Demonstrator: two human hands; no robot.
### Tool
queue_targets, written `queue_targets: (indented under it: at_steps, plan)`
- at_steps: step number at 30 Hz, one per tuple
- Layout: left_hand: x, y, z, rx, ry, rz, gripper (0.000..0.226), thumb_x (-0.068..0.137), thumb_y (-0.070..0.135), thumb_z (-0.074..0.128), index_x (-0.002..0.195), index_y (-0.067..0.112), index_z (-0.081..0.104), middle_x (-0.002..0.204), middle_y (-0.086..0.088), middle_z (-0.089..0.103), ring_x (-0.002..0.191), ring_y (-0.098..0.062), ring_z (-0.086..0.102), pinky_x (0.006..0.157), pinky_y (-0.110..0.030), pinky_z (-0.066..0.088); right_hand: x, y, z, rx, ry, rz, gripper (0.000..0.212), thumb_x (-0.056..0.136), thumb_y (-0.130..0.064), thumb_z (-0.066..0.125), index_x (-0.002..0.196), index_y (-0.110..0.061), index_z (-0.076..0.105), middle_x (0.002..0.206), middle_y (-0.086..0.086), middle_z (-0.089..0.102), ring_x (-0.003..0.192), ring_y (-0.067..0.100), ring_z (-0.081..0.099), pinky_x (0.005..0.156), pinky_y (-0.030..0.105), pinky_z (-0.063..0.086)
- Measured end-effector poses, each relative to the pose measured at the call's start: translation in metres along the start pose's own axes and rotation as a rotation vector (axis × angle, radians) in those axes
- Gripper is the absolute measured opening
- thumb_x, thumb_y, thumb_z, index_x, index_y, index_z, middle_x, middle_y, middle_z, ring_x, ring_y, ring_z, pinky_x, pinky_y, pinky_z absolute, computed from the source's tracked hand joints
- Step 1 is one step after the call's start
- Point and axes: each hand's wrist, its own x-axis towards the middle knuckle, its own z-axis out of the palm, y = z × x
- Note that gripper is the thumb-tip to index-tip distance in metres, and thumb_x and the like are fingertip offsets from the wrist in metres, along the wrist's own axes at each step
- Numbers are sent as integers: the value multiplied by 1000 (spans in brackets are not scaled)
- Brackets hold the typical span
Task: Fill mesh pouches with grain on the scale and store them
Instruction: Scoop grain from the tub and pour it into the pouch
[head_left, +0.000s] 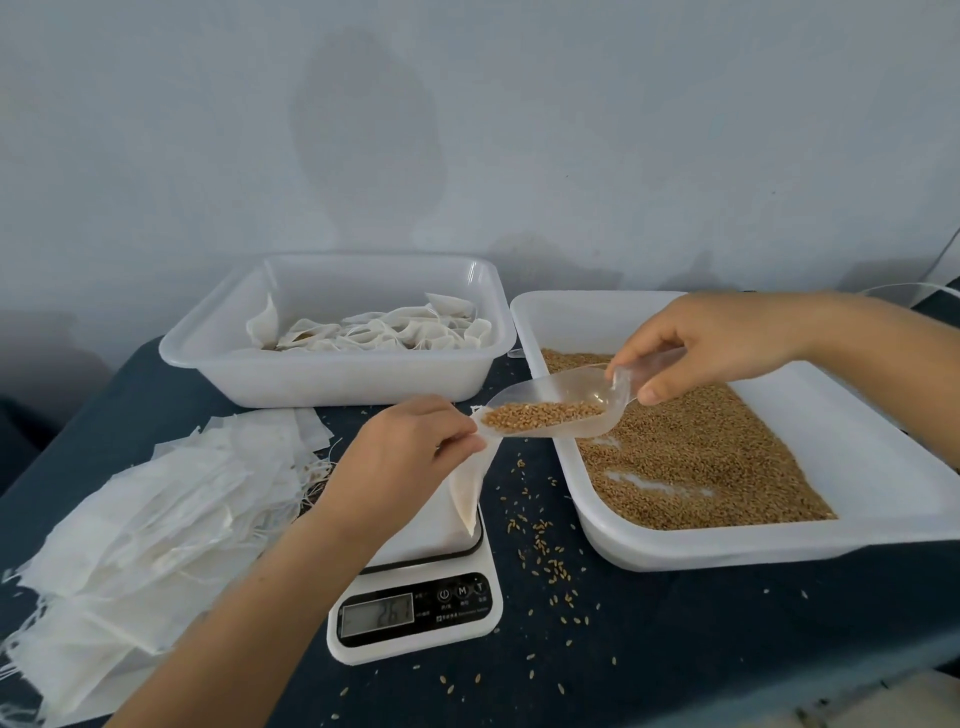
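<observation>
The mesh pouch (466, 486) you are filling hangs upright over the scale (415, 587), its lower corner down on the weighing plate and its mouth held up by your left hand (410, 452), whose thumb and fingers pinch the top edge. The pouch's long axis runs roughly vertical, leaning a little up toward the right, so the opening faces the scoop.

Your right hand (711, 348) grips the clear plastic scoop (556, 413) by its stubby handle, fingers curled over it and thumb underneath. The scoop lies almost level, long axis left to right, its open lip touching or just at the pouch mouth, with a small heap of grain (543, 414) sitting toward that lip. That is the relation to watch: the mouth lies directly left of the lip and slightly below it, so I judge a tilt down at the lip would send the grain in.

The display shows a blurred figure I cannot read with confidence.

Just right of the scale stands the grain tray (883, 499); loose kernels (540, 540) are scattered on the dark worktop (727, 639) between them. Behind the scale, the storage tub (332, 374) holds filled pouches, and a stack of empty pouches (156, 509) lies to the left.
</observation>
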Motion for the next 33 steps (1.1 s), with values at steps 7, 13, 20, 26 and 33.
queue_targets:
  at_steps: [7,13,20,26,33]
  plan:
    - [0,3,3,10,-17,21,10,82,19,71,84,9,73,79,3,65,67,-11,57,64,-32,52,4,-15,-15,-170,-48,14,31,83,-36,69,113,-39,64,111,-27,62,109,-2,55,97,22,40]
    - [-1,3,4,-1,-35,5,11,84,21,70,86,11,74,81,2,65,68,-14,58,65,-34,51,18,-37,-29,-377,-47,-3,38,83,-38,68,121,-34,62,93,-32,56,80,-19,47,68,0,31]
    - [0,2,3,-8,-34,1,11,83,20,70,87,11,74,81,1,65,68,-15,58,64,-34,51,25,-62,-41,-503,-70,9,37,84,-36,68,120,-30,62,80,-31,49,79,-2,50,59,3,32]
    - [0,1,2,-17,-34,1,12,84,21,68,88,11,74,81,4,65,70,-11,57,65,-30,49,24,-77,-48,-596,-76,13,33,85,-36,67,117,-31,63,85,-22,55,79,2,50,64,7,32]
    - [1,2,1,-16,-20,-12,12,85,21,68,84,11,73,79,5,65,69,-9,56,66,-23,45,20,-88,-53,-664,-79,28,34,84,-36,68,118,-30,64,100,-12,64,86,6,53,68,19,39]
